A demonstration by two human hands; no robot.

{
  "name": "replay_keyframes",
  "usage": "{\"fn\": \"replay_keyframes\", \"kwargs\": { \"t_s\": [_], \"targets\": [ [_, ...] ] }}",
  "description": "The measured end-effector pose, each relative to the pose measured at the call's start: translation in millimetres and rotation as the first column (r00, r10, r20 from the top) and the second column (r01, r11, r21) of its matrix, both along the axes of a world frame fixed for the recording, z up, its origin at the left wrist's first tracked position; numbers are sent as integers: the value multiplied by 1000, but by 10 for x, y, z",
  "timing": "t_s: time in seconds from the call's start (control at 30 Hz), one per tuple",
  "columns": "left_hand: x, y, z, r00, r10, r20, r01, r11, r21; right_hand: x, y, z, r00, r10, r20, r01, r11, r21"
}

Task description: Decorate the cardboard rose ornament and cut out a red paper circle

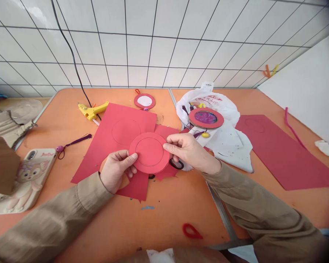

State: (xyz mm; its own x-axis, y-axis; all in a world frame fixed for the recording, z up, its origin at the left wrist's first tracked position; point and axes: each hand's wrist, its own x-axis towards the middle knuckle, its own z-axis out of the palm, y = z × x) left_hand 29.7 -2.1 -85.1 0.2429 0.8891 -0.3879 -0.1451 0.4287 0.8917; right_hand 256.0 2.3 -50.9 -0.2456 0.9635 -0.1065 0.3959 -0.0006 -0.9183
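A red paper disc (pixel 149 152) with a smaller circle drawn inside it is held up over the table. My left hand (pixel 118 168) pinches its left edge between thumb and fingers. On the opposite edge, my right hand (pixel 185 149) grips the disc the same way. Beneath and behind it lie red paper sheets (pixel 106 137), the largest with a drawn circle, and several cut pieces. Black scissor handles (pixel 177 164) show partly beside my right hand.
A yellow glue gun (pixel 93 110), a finished red ring ornament (pixel 144 100) and a white bag (pixel 224 106) with a purple-centred disc (pixel 206 118) lie behind. Left are a phone (pixel 26 182), tassel (pixel 74 143) and cardboard (pixel 2 164); right, a red sheet (pixel 290 157).
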Motion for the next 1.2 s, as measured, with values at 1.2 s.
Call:
{"fn": "replay_keyframes", "kwargs": {
  "t_s": [1.2],
  "targets": [
    [68,-134,21,986,-150,69,147,988,45,-40,-54,75,995,47,-84,-30,982,187]
  ]
}}
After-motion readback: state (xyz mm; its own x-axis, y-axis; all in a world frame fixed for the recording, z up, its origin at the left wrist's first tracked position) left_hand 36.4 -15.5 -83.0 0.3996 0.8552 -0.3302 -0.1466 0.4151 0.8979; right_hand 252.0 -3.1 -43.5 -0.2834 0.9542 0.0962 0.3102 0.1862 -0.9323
